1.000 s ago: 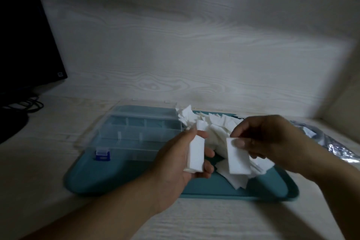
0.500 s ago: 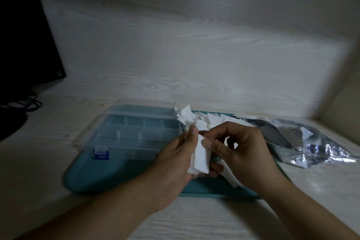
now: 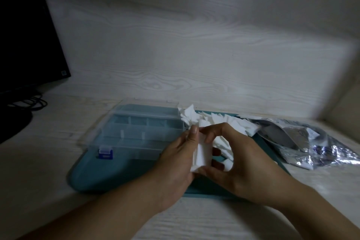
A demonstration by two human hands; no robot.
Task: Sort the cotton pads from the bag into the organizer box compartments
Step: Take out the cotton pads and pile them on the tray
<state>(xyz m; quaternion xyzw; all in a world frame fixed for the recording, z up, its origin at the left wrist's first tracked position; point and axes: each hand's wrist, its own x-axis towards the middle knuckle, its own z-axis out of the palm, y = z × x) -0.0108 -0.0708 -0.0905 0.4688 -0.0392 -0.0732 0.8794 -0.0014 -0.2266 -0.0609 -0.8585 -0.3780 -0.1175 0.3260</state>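
A small stack of white cotton pads (image 3: pixel 202 154) stands upright between my two hands above the teal tray (image 3: pixel 120 173). My left hand (image 3: pixel 175 163) grips the stack from the left, thumb on its top. My right hand (image 3: pixel 239 160) closes on the stack from the right, fingers at its top and bottom. Behind my hands a loose pile of white cotton pads (image 3: pixel 216 124) lies on the tray. The clear organizer box (image 3: pixel 140 132) with a blue latch sits on the tray's left half, lid open toward the wall. The silver foil bag (image 3: pixel 311 142) lies at the right.
A dark monitor (image 3: pixel 25 31) with cables (image 3: pixel 33 101) stands at the far left. A light wood-grain wall rises close behind the tray. The pale wooden table (image 3: pixel 39 171) extends left and in front of the tray.
My right hand brought a single pad over to the left hand and added it to the stack. Both hands now hold the stack together.
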